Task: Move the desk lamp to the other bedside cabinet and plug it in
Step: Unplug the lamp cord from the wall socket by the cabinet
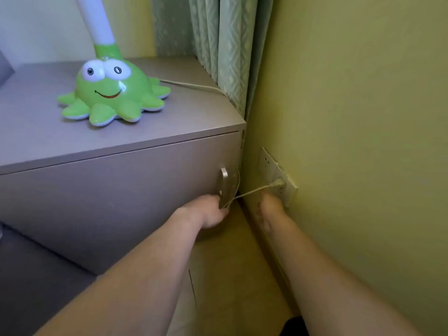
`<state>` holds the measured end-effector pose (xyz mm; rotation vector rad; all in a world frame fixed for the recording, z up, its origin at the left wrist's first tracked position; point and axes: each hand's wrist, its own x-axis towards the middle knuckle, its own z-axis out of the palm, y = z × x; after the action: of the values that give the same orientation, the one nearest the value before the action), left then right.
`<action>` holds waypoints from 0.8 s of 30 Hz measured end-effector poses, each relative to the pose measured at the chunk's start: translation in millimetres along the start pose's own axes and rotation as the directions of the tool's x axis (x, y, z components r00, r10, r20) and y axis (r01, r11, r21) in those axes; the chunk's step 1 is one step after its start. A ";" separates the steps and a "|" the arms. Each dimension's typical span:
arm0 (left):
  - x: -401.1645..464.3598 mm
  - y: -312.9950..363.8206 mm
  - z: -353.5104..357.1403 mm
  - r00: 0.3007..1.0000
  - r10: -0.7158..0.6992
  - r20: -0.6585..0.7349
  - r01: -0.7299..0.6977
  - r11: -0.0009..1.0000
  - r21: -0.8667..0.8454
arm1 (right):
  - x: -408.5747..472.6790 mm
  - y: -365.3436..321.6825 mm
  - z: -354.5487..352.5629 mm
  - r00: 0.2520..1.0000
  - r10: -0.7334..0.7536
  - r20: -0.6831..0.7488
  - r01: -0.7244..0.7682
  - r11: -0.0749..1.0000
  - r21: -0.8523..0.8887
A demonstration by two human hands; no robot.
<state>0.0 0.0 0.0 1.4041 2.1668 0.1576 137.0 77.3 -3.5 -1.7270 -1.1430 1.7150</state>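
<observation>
A: Start with the bedside cabinet [116,151]. The desk lamp [112,93] stands on its top, toward the back, a green octopus base with a white stem going straight up out of view. So its long axis is vertical, and the painted face looks out toward the front-left edge.

B: And the cord [191,85]?

A: It leaves the back of the base, runs right toward the curtain [218,44] and drops out of sight behind the cabinet's corner. Lower down it reappears, passing the drawer handle [224,187] and stretching to the plug [277,183], which sits in the wall socket [278,177] with its long axis pointing into the wall.

B: The hands?

A: The left hand [211,213] has its grip closed on the cord just beside the handle. The right hand [269,207] is directly under the socket; whether its fingers are apart or together I cannot tell, it is blurred and turned away.

B: What might go wrong?

A: My guess: the cord looks fairly taut between hand and plug. Pulling on the cord at that sideways angle could bend the pins or strain the cable. It could also catch on the handle, since it runs right against it. And any hard tug on the hidden stretch may drag the lamp across the top or tip it.
</observation>
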 end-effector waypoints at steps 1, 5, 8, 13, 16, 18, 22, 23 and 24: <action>2.0 0.8 0.1 1.000 -0.003 0.013 0.003 1.000 -0.020 | 2.6 -1.2 -1.3 0.999 0.022 0.025 -0.024 0.996 0.084; 12.4 -0.1 4.8 1.000 0.009 0.022 -0.008 0.997 -0.076 | 14.9 3.1 -9.2 0.992 0.029 0.120 -0.067 0.943 0.327; 19.5 -2.9 11.5 0.997 0.072 -0.012 -0.073 0.997 -0.037 | 23.2 -0.3 -13.6 0.993 -0.001 0.122 -0.050 0.910 0.412; 25.4 3.4 26.9 0.993 0.099 -0.068 -0.110 0.979 -0.170 | 39.1 -19.6 -17.0 0.987 -0.055 0.149 -0.047 0.795 0.605; 30.5 5.3 29.3 0.992 0.092 -0.086 -0.107 0.975 -0.195 | 45.1 -6.7 -9.2 0.991 -0.129 0.045 0.089 0.856 0.509; 30.3 4.0 29.8 0.992 0.095 -0.084 -0.110 0.976 -0.188 | 44.9 3.2 -7.6 0.977 -0.210 -0.036 0.204 0.876 0.437; 27.6 3.0 31.2 0.993 0.103 -0.064 -0.110 0.985 -0.131 | 46.8 0.2 -5.7 0.980 -0.201 -0.003 0.174 0.841 0.512; 27.5 3.6 31.4 0.993 0.105 -0.059 -0.112 0.986 -0.123 | 47.0 -1.6 -2.9 0.983 -0.181 -0.029 0.169 0.834 0.525; 27.5 3.2 31.5 0.993 0.107 -0.055 -0.113 0.986 -0.122 | 47.2 -3.0 2.4 0.984 -0.160 -0.072 0.174 0.835 0.522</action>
<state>10.0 19.4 -35.8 1.4612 2.0795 0.3653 128.5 116.1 -29.3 -1.2632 -0.6894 1.6871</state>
